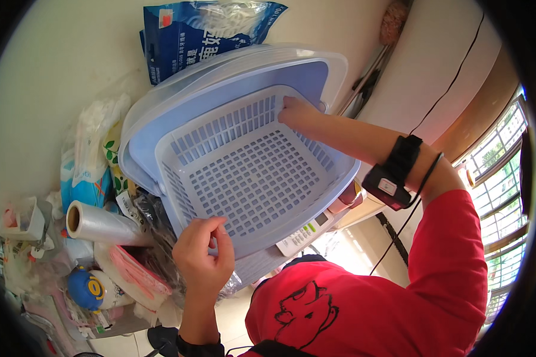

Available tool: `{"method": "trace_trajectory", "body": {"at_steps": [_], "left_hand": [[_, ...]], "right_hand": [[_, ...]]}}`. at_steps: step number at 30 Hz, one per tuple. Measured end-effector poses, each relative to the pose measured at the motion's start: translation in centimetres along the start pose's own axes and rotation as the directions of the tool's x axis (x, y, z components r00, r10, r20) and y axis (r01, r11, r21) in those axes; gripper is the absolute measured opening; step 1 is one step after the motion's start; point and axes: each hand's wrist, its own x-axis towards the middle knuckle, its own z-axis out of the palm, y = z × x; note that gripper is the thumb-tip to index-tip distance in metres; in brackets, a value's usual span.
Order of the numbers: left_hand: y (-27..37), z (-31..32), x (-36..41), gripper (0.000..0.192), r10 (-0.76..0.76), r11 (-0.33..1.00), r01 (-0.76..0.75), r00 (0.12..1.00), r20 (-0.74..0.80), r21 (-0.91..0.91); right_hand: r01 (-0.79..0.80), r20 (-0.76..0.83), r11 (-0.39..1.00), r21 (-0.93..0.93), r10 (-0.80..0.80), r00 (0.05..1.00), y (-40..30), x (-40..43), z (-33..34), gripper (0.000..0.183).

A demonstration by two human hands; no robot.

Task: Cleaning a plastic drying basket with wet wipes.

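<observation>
A white slotted plastic basket (254,178) sits tilted inside a light blue plastic bin (268,241). A translucent lid (335,67) stands raised along the bin's far side. My right hand (298,112) is closed on the basket's far right corner, fingertips over its rim. At the near left corner, my left hand (205,250) has its thumb and bent forefinger closed on the basket's rim; its other fingers are curled and partly hidden. The bin stands on a grey surface against the wall.
A blue printed bag (174,49) stands behind the bin. On the left lie a roll of clear plastic film (107,223), a blue-capped bottle (87,290), pink packaging (138,272) and a small white container (29,221). Near the front edge is a white remote control (301,236). A dark cable hangs by my right arm.
</observation>
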Motion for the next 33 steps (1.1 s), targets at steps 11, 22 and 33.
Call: {"method": "trace_trajectory", "body": {"at_steps": [11, 22, 33], "left_hand": [[-0.3, 0.3, -0.1, 0.014, 0.058, 0.994, -0.055, 0.998, -0.033, 0.095], [-0.7, 0.6, 0.3, 0.010, 0.125, 0.986, -0.120, 0.991, -0.044, 0.114], [-0.6, 0.8, -0.4, 0.016, 0.114, 0.982, -0.099, 0.990, -0.086, 0.162]], "right_hand": [[-0.059, -0.099, 0.994, 0.096, 0.068, 0.993, -2.4, 1.9, 1.2, 0.051], [0.028, 0.052, 0.992, 0.123, -0.034, 0.998, -6.5, 1.3, 6.8, 0.064], [0.239, 0.451, 0.917, 0.319, -0.369, 0.813, -14.3, -5.9, 14.4, 0.075]]}}
